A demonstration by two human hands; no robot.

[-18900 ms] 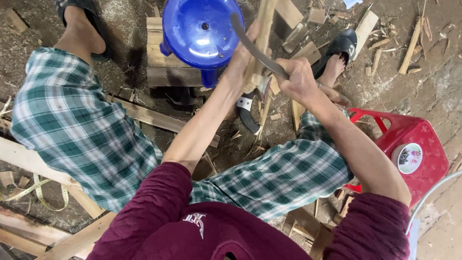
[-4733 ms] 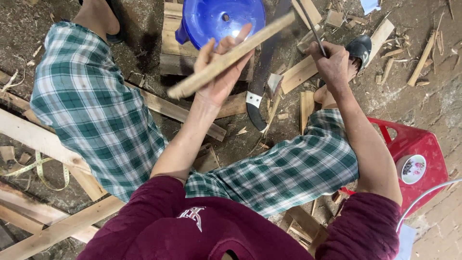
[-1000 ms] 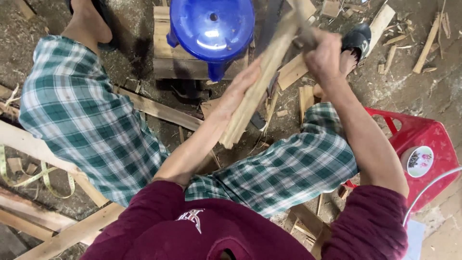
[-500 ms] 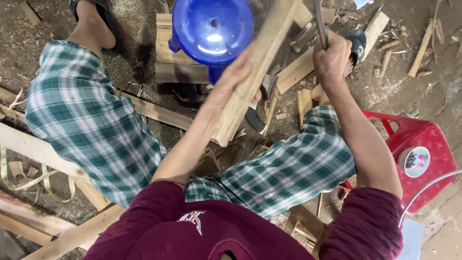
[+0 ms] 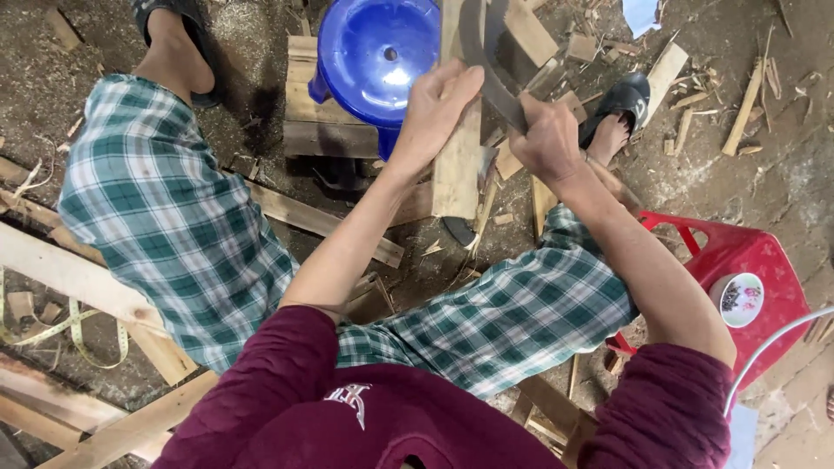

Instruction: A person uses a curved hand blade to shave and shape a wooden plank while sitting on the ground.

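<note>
The left hand (image 5: 439, 104) is wrapped around a flat wooden plank (image 5: 458, 165), fingers curled over its left edge and thumb side pressed to the face, so the grip is closed firmly on the wood. The plank stands nearly upright in the view, running from the top edge down to a squared end just above the knees, with its upper part crossing in front of the blue plastic stool (image 5: 373, 56). The right hand (image 5: 549, 139) is clenched tight on the handle of a curved dark blade (image 5: 486, 61), fist fully closed; the blade arcs up and to the left from the fist and lies against the right edge of the plank near its top. The two hands sit close together, just apart, on either side of the plank. The blue stool stands on a wooden pallet (image 5: 304, 122) at the far side, between the person's feet. To the right, near the right leg in green checked trousers (image 5: 512, 321), is a red plastic stool (image 5: 747, 278) with a small bowl (image 5: 737, 299) on it. Wood offcuts (image 5: 747, 104) and chips lie scattered over the dirt floor.
</note>
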